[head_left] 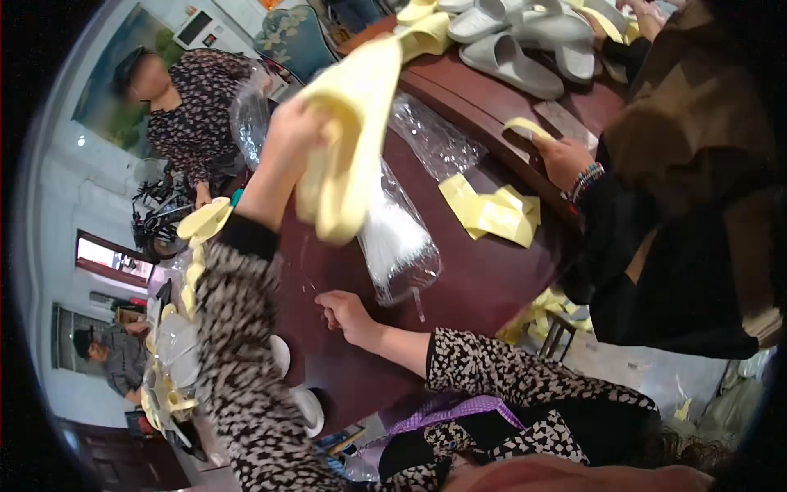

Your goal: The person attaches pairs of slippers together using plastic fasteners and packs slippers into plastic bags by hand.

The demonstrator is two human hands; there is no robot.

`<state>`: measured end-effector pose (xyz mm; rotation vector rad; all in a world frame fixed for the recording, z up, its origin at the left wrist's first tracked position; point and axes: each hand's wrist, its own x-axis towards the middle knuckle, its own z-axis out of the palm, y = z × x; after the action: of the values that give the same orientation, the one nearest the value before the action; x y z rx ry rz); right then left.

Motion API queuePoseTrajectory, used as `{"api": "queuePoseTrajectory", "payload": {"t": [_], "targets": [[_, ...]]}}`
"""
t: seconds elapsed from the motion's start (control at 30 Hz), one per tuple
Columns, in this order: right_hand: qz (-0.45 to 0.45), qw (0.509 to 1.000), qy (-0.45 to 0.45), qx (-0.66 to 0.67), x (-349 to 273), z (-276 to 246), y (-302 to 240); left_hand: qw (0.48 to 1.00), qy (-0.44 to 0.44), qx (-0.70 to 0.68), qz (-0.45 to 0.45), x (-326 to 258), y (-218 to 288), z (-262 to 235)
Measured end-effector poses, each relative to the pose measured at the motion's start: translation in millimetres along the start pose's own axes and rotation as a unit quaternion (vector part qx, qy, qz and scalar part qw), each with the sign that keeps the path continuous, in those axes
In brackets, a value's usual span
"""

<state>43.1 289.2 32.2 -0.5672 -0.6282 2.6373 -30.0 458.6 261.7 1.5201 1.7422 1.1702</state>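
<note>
My left hand (299, 127) is raised over the table and closed round a pair of pale yellow slippers (352, 156), held upright and slightly blurred. Low over the dark red table (344, 377) is my right hand (348, 318), its fingers curled together; anything inside them is hidden. Clear plastic bags (402, 246) lie in a stack just beyond the right hand. Several yellow paper sheets (496, 213) rest to the right of the bags.
At the right, a person in dark clothes (680, 230) holds a yellow strip (527, 127). Grey slippers (508, 66) are heaped at the far side, with another clear bag (434, 139) nearer. Two other people stand at the left, by more yellow slippers (205, 219).
</note>
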Motion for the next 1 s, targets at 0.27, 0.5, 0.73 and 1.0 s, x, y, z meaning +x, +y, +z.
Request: {"api": "queuePoseTrajectory", "payload": {"t": [0.27, 0.5, 0.73, 1.0], "targets": [[0.011, 0.999, 0.003, 0.031, -7, 3, 11, 0.99, 0.022, -0.001, 0.14, -11, 40, 104], [0.085, 0.996, 0.035, -0.004, -18, 19, 9, 0.964, -0.04, 0.168, 0.204, -135, -1, 68], [-0.141, 0.989, -0.005, -0.046, 14, 12, 51, 0.972, 0.135, 0.121, 0.15, -260, -56, 29], [-0.001, 0.999, 0.035, -0.026, 4, 16, 78, 0.948, 0.302, 0.078, -0.069, -441, -144, -17]]}}
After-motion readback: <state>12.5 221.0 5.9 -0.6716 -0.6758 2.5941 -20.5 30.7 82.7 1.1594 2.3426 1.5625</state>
